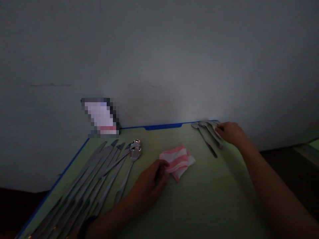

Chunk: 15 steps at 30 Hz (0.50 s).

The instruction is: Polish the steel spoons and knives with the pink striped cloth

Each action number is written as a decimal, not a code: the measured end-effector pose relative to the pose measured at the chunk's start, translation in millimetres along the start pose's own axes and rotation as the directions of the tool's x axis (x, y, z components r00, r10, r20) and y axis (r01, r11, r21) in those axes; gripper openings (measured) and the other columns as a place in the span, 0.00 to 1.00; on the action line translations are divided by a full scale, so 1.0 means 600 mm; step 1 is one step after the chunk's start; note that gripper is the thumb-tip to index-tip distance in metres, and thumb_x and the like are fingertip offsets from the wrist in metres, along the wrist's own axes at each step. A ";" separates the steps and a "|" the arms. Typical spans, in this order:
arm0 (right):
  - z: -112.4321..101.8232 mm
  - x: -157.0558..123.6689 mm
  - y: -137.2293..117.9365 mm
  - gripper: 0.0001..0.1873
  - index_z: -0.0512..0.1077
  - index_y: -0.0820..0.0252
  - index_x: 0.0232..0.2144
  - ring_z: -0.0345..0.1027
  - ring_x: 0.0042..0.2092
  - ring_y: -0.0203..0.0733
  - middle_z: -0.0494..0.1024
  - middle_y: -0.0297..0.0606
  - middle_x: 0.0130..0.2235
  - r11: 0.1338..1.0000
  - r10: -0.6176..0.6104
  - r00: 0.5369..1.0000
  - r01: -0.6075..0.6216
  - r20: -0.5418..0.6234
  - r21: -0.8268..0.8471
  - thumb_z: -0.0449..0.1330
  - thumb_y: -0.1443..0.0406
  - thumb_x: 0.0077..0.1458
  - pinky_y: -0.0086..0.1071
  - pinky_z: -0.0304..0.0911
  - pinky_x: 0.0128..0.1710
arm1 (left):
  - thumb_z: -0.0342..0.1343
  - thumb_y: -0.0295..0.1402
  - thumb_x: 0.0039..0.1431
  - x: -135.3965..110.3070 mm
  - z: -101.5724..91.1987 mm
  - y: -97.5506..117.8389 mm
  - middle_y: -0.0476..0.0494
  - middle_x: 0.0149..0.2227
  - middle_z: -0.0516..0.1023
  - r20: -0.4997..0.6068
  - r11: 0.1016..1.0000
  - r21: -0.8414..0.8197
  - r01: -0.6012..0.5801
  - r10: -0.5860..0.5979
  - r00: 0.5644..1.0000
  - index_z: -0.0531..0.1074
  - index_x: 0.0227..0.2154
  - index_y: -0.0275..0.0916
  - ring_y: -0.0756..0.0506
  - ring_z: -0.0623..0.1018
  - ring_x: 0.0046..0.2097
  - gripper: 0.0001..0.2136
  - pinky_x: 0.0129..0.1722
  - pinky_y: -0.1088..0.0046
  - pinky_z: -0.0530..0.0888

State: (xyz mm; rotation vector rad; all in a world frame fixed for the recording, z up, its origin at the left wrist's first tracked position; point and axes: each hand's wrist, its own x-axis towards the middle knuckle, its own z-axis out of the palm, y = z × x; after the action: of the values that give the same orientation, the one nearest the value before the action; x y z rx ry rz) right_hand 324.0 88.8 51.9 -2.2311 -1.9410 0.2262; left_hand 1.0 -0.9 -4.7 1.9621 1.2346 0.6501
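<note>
Near the middle of the green table, a pink-and-white striped cloth [178, 158] lies crumpled. My left hand [152, 179] rests at its left edge, loosely curled, with a gap between thumb and fingers; the fingertips touch the cloth. At the far right corner, my right hand [229, 132] has its fingers pinched together at the end of a piece of metal cutlery [213, 122], whose kind is partly hidden. Just left of that hand lie a spoon [205, 141] and other metal cutlery [215, 137], side by side.
Several table knives [92, 172] lie in a row on the left, with two spoons [136, 152] beside them, one crossing the knives. A blurred-out phone-like object [101, 116] leans against the grey wall [159, 59]. The table [199, 205] has a blue edge [163, 126].
</note>
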 end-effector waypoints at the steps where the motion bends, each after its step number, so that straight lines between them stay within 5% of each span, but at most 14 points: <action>1: 0.010 0.005 0.004 0.22 0.76 0.61 0.25 0.70 0.27 0.40 0.78 0.46 0.28 0.999 0.023 1.000 -0.023 -0.022 -0.028 0.48 0.54 0.55 0.30 0.57 0.25 | 0.45 0.34 0.61 0.000 0.000 -0.001 0.52 0.27 0.64 0.001 1.000 0.003 -0.003 0.003 1.000 0.63 0.44 0.40 0.49 0.65 0.28 0.09 0.27 0.75 0.62; 7: 0.049 0.036 0.013 0.21 0.76 0.64 0.33 0.71 0.36 0.46 0.78 0.50 0.36 0.981 0.008 0.990 -0.035 -0.142 -0.193 0.47 0.58 0.56 0.33 0.59 0.33 | 0.45 0.34 0.61 0.000 0.003 -0.002 0.53 0.26 0.65 0.007 1.000 0.008 -0.003 0.003 1.000 0.63 0.42 0.40 0.50 0.65 0.27 0.09 0.27 0.76 0.62; 15: 0.071 0.047 0.016 0.19 0.75 0.63 0.37 0.71 0.41 0.50 0.77 0.50 0.38 0.975 0.025 0.989 -0.057 -0.148 -0.215 0.46 0.62 0.56 0.37 0.61 0.39 | 0.45 0.34 0.60 0.000 0.000 0.005 0.52 0.27 0.66 0.009 1.000 0.028 -0.004 0.004 1.000 0.64 0.42 0.40 0.50 0.66 0.28 0.09 0.27 0.75 0.63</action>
State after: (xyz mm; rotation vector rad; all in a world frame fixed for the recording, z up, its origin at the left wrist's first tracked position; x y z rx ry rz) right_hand 327.5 116.6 8.1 -2.3489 -1.9260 -0.1484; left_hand 2.4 -1.8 -2.1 1.9887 1.2413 0.6286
